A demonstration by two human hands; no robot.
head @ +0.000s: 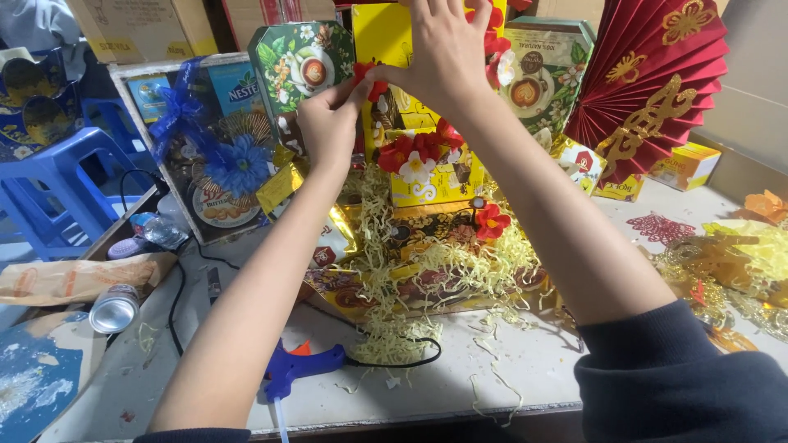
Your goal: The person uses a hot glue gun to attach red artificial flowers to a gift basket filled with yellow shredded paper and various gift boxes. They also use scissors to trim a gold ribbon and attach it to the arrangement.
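Left hand (328,123) and right hand (443,53) pinch red flower (371,82) between fingertips.

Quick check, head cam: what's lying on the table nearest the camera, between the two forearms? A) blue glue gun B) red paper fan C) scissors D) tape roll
A: the blue glue gun lies on the white table with its black cord trailing toward the yellow shredded paper; the left hand and right hand are up at a red flower on the gift basket.
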